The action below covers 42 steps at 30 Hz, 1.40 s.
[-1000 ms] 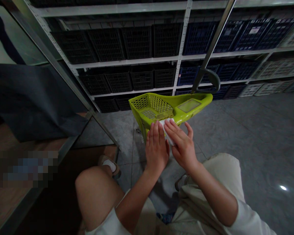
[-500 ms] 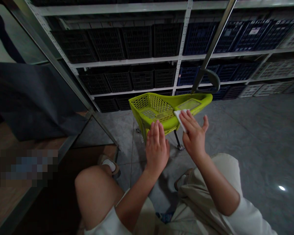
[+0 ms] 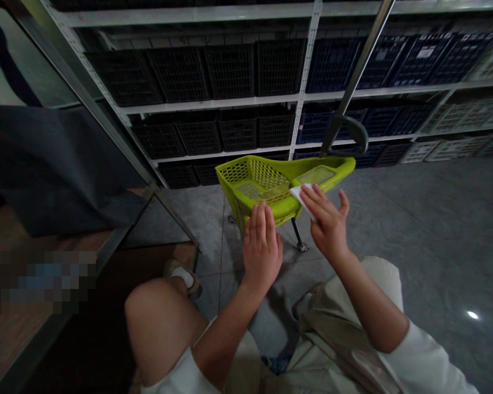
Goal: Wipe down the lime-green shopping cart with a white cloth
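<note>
A lime-green plastic basket cart (image 3: 250, 178) stands on small legs on the grey floor in front of me. My left hand (image 3: 262, 246) is flat, fingers stretched together, pressed against the near side of the cart. My right hand (image 3: 327, 223) presses a small white cloth (image 3: 299, 194) against the cart's near rim, fingers laid over it and thumb raised. A grey metal pole with a dark curved handle (image 3: 347, 134) rises from the cart's far end.
Metal shelving (image 3: 299, 98) with rows of black and blue plastic crates fills the wall behind the cart; white crates sit at the right. A slanted metal frame post (image 3: 107, 126) and wooden boards lie at left. My bare knee (image 3: 160, 323) is below.
One second ago both hands met low on the cart's near side with the cloth between them. The right hand has carried the cloth up and right to the rim; the left hand barely moved.
</note>
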### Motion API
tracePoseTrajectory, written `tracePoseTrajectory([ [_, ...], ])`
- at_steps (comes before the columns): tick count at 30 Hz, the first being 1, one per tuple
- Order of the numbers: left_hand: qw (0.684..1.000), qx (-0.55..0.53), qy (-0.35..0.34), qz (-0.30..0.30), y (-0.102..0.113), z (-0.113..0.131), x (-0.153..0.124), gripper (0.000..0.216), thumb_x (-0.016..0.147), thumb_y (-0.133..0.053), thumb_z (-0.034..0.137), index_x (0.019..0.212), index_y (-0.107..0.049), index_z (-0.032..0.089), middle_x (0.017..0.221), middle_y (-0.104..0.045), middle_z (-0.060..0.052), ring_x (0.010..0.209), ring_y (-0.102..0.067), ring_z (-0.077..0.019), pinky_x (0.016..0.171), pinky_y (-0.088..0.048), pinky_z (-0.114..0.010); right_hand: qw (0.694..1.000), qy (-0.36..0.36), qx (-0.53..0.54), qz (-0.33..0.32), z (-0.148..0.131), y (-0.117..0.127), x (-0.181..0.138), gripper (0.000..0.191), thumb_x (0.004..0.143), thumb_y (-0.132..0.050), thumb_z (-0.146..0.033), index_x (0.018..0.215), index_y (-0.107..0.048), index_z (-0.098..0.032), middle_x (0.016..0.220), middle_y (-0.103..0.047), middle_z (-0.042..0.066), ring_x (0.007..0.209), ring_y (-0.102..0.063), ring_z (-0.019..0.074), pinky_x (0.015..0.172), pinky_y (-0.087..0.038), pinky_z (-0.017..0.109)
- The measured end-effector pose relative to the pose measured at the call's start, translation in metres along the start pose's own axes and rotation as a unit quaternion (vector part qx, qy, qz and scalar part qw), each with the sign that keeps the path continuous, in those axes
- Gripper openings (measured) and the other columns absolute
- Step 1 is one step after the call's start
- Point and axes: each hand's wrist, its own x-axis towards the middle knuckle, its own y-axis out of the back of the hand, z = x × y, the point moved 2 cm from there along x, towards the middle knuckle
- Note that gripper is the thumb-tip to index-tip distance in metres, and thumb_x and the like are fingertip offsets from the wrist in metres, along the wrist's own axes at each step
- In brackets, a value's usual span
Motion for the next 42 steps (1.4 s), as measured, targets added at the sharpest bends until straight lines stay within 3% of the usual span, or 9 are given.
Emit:
tracePoseTrajectory([
  [4, 1.000, -0.002, 0.001, 0.006, -0.001, 0.001, -0.001, 0.078, 0.095, -0.049, 0.017, 0.159, -0.006, 0.005, 0.160, -0.035, -0.024, 0.154, -0.021, -0.0298, 0.121, -0.034, -0.048, 0.998, -0.059, -0.013, 0.027, -0.009, 0.000, -0.001, 0.070, 0.079, -0.040, -0.004, 0.143, -0.051, -0.031, 0.145, -0.059, 0.002, 0.141, -0.047, 0.0236, 0.123, -0.004, 0.056],
  [11, 1.000, -0.010, 0.015, 0.019, -0.006, 0.000, -0.002, 0.073, 0.097, -0.044, 0.017, 0.159, -0.007, 0.006, 0.157, -0.039, -0.024, 0.153, -0.024, -0.0297, 0.119, -0.036, -0.052, 0.996, 0.040, 0.047, -0.058, -0.067, -0.004, -0.008, 0.065, 0.086, -0.041, -0.007, 0.148, -0.044, -0.026, 0.150, -0.053, 0.005, 0.144, -0.044, 0.0200, 0.125, -0.003, 0.049],
  [15, 1.000, 0.002, 0.004, 0.011, -0.003, -0.001, -0.002, 0.077, 0.094, -0.049, 0.016, 0.158, -0.008, 0.004, 0.158, -0.037, -0.025, 0.153, -0.022, -0.0305, 0.119, -0.036, -0.050, 0.997, 0.040, 0.029, -0.063, -0.042, -0.001, -0.006, 0.069, 0.083, -0.040, -0.005, 0.148, -0.043, -0.027, 0.152, -0.052, 0.005, 0.144, -0.044, 0.0214, 0.124, -0.004, 0.051],
  [19, 1.000, 0.008, -0.004, 0.002, 0.001, 0.000, -0.001, 0.077, 0.094, -0.050, 0.015, 0.159, -0.009, 0.004, 0.159, -0.036, -0.024, 0.154, -0.022, -0.0302, 0.121, -0.034, -0.047, 1.000, -0.013, -0.021, 0.004, 0.001, 0.005, -0.003, 0.071, 0.080, -0.040, -0.004, 0.145, -0.048, -0.030, 0.148, -0.056, 0.003, 0.143, -0.045, 0.0233, 0.122, -0.009, 0.054],
  [22, 1.000, 0.009, -0.002, 0.004, 0.001, 0.002, -0.001, 0.077, 0.094, -0.050, 0.016, 0.158, -0.009, 0.003, 0.159, -0.036, -0.024, 0.154, -0.022, -0.0304, 0.121, -0.034, -0.047, 0.997, -0.049, -0.040, 0.035, 0.007, 0.006, -0.003, 0.070, 0.080, -0.040, -0.004, 0.144, -0.050, -0.030, 0.147, -0.057, 0.004, 0.143, -0.045, 0.0241, 0.121, -0.012, 0.055],
  [29, 1.000, -0.006, 0.011, 0.025, -0.005, 0.000, -0.002, 0.073, 0.098, -0.043, 0.020, 0.159, -0.006, 0.006, 0.157, -0.039, -0.024, 0.153, -0.025, -0.0302, 0.119, -0.037, -0.051, 0.997, 0.040, 0.034, -0.051, -0.060, -0.005, -0.007, 0.064, 0.087, -0.039, -0.008, 0.149, -0.044, -0.024, 0.150, -0.054, 0.007, 0.145, -0.042, 0.0212, 0.121, -0.017, 0.047],
  [32, 1.000, -0.008, 0.007, 0.028, -0.005, -0.001, -0.002, 0.073, 0.097, -0.043, 0.021, 0.159, -0.007, 0.004, 0.157, -0.040, -0.025, 0.153, -0.025, -0.0311, 0.119, -0.036, -0.052, 0.996, 0.046, 0.024, -0.066, -0.070, -0.006, -0.005, 0.060, 0.089, -0.042, -0.011, 0.148, -0.045, -0.024, 0.149, -0.055, 0.008, 0.143, -0.045, 0.0216, 0.116, -0.022, 0.044],
  [38, 1.000, 0.009, 0.008, 0.011, -0.001, -0.001, -0.001, 0.077, 0.094, -0.050, 0.017, 0.158, -0.010, 0.004, 0.158, -0.038, -0.025, 0.153, -0.024, -0.0314, 0.120, -0.035, -0.049, 0.994, 0.071, -0.017, -0.084, -0.038, -0.003, -0.001, 0.071, 0.084, -0.038, -0.004, 0.152, -0.040, -0.028, 0.152, -0.052, 0.006, 0.141, -0.047, 0.0202, 0.115, -0.019, 0.044],
  [42, 1.000, 0.005, 0.001, -0.008, 0.002, 0.000, 0.000, 0.078, 0.094, -0.051, 0.016, 0.159, -0.009, 0.004, 0.160, -0.035, -0.024, 0.154, -0.021, -0.0299, 0.121, -0.033, -0.047, 0.999, 0.020, -0.040, -0.026, -0.003, -0.004, 0.004, 0.075, 0.080, -0.039, -0.003, 0.149, -0.044, -0.031, 0.149, -0.056, 0.003, 0.141, -0.047, 0.0228, 0.120, -0.012, 0.050],
])
